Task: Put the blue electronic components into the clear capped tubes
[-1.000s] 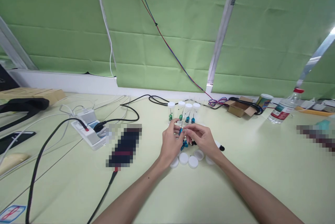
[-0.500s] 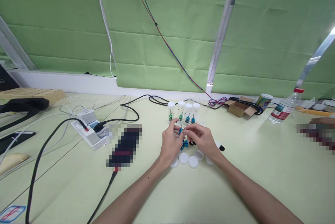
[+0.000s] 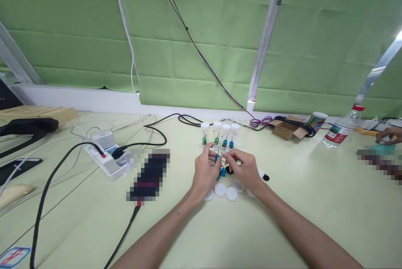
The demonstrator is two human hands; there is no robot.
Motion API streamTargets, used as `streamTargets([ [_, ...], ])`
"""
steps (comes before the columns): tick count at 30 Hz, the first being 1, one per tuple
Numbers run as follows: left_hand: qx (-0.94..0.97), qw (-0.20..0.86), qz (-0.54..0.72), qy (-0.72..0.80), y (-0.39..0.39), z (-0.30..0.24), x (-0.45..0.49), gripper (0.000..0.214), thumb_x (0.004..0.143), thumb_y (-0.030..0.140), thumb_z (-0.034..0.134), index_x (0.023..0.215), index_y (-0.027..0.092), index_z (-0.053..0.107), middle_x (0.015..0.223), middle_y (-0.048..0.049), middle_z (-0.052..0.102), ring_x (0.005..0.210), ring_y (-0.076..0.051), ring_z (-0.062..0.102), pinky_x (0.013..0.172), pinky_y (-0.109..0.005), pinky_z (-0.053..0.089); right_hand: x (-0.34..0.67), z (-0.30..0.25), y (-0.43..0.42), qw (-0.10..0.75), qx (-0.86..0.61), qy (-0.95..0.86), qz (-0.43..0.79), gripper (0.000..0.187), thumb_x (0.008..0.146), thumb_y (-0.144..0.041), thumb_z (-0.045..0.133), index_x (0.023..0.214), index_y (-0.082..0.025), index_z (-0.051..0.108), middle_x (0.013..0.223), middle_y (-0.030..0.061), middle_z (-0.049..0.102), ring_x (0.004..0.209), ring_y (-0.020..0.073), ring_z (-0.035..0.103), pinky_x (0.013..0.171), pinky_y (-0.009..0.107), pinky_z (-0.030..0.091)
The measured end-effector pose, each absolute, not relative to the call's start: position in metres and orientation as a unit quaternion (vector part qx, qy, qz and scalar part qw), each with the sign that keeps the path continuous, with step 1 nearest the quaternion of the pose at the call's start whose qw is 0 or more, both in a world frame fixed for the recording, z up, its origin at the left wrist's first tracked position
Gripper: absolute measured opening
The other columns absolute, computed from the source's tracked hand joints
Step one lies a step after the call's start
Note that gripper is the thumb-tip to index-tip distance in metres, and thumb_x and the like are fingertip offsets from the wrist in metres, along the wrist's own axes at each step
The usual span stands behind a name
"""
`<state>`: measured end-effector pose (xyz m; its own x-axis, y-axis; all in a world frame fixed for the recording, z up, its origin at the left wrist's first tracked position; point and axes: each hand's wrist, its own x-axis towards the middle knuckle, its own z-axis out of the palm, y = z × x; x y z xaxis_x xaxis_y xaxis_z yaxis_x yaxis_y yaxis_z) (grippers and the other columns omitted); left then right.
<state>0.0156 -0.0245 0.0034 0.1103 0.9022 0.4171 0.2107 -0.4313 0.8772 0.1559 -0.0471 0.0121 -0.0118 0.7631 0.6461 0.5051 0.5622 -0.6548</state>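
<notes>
My left hand (image 3: 204, 172) pinches a small blue piece (image 3: 216, 159) with a thin upright wire-like stem. My right hand (image 3: 244, 167) is closed beside it, thumb and fingertips together close to the blue piece; whatever they grip is too small to name. Under the hands lie more blue pieces (image 3: 222, 172) and some small black parts (image 3: 230, 170), partly covered. Several round white caps (image 3: 231, 194) are spread just in front. Behind my fingers stands a row of clear vials with white caps (image 3: 204, 126), holding green or blue pieces with similar stems.
To the left are a dark pixelated device (image 3: 149, 174) on a cable and a white power strip (image 3: 108, 162). A small open cardboard box (image 3: 286, 130) and a water bottle (image 3: 337, 131) stand at the back right. Another person's hand (image 3: 391, 135) is at the right edge.
My right fingertips have shifted slightly away from the blue piece, while my left hand stays put. At the far right, the other person's hand has come further into view with something greenish below it.
</notes>
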Motion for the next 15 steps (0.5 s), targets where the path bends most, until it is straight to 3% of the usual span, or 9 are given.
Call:
streamTargets([
  [8,0.667,0.325,0.521,0.422,-0.0238,0.0024,0.0155,0.04,0.079,0.026,0.059,0.118,0.021,0.053,0.086,-0.0034,0.06,0.07,-0.013,0.062,0.062,-0.025,0.055,0.1556,0.0104,-0.0452,0.542,-0.471,-0.692,0.079,0.034,0.09,-0.035,0.051,0.06,-0.019,0.05,0.052,-0.0011,0.053,0.047,0.0109,0.046,0.051,0.024,0.04],
  [15,0.67,0.317,0.517,0.43,-0.0245,0.0042,0.0155,0.039,0.079,0.026,0.058,0.118,0.021,0.053,0.086,-0.0036,0.06,0.071,-0.013,0.061,0.063,-0.025,0.054,0.1549,0.0133,-0.0471,0.547,-0.469,-0.684,0.112,0.026,0.089,-0.034,0.054,0.069,-0.018,0.059,0.057,0.0005,0.057,0.049,0.0121,0.05,0.052,0.025,0.043],
])
